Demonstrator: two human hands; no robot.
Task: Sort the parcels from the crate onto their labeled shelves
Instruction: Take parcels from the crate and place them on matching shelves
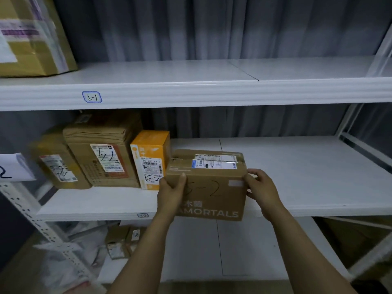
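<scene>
A brown cardboard parcel marked "5-2" sits at the front edge of the middle white shelf, which carries a small "5-2" tag. My left hand grips its left front corner, thumb on the front face. My right hand grips its right side. To its left stand an orange box and two brown parcels, all marked "5-2". The crate is out of view.
The upper shelf, tagged "5-1", holds one taped brown box at far left. The lower shelf holds small boxes and plastic bags. A perforated metal upright stands at left.
</scene>
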